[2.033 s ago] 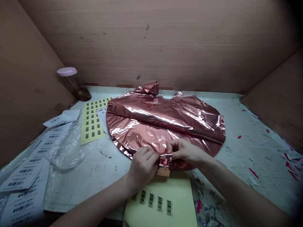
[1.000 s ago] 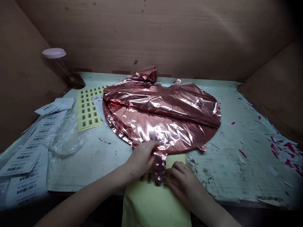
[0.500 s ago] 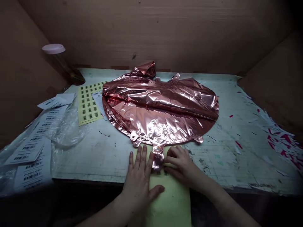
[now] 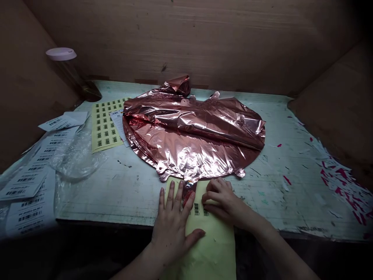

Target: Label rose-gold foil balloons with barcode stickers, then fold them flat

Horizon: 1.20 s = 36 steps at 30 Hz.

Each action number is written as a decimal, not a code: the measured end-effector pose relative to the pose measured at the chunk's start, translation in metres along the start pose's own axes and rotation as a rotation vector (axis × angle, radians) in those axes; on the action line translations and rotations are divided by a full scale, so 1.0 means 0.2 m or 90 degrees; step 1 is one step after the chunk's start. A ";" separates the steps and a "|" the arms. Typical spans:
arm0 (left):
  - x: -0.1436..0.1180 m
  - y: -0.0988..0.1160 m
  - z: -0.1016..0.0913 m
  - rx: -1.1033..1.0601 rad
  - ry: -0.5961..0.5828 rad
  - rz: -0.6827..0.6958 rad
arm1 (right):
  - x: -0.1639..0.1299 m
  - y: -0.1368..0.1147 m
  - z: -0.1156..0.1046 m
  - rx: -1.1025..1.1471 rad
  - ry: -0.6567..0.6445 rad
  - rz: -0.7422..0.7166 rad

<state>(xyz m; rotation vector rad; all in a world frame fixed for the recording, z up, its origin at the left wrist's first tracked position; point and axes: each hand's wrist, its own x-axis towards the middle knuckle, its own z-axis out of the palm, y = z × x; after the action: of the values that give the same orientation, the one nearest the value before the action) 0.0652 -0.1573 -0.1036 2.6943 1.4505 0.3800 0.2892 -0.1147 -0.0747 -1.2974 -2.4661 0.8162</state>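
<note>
A metallic rose-gold foil balloon (image 4: 189, 149) lies flat and creased on the table, its small tabs sticking out along the edge. My left hand (image 4: 171, 221) is open, fingers spread flat on a yellow sheet of barcode labels (image 4: 211, 243) that hangs over the near table edge. Its index finger presses on the balloon's tail, which lies turned to the left over the sheet. My right hand (image 4: 221, 202) rests on the sheet's right side with fingers curled and tips close together beside small barcode labels (image 4: 201, 210). Whatever lies between those fingertips is hidden.
To the left are a second yellow label sheet (image 4: 101, 132), white barcode papers (image 4: 32, 186) and clear plastic film (image 4: 72, 155). A lidded clear cylinder (image 4: 62, 56) stands at the back left. Red and white scraps (image 4: 345, 186) lie right. Cardboard walls (image 4: 186, 42) surround the table.
The balloon's tail has turned left under my left index finger, and the barcode labels beneath it now show. My right hand stays curled in nearly the same place. The view has shifted slightly.
</note>
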 end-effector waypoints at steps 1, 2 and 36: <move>0.00 0.00 0.00 0.000 -0.002 -0.001 | 0.00 0.00 0.00 0.000 0.003 -0.002; 0.00 0.00 0.00 0.000 -0.002 -0.003 | 0.00 0.01 0.00 -0.003 0.007 -0.006; 0.00 0.00 -0.02 -0.002 0.007 0.004 | 0.22 -0.04 -0.24 0.349 0.002 0.015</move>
<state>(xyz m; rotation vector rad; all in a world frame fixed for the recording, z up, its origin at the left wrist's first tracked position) 0.0643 -0.1573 -0.0997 2.6999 1.4439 0.3976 0.2802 -0.0656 -0.0325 -1.1139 -2.0087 1.3675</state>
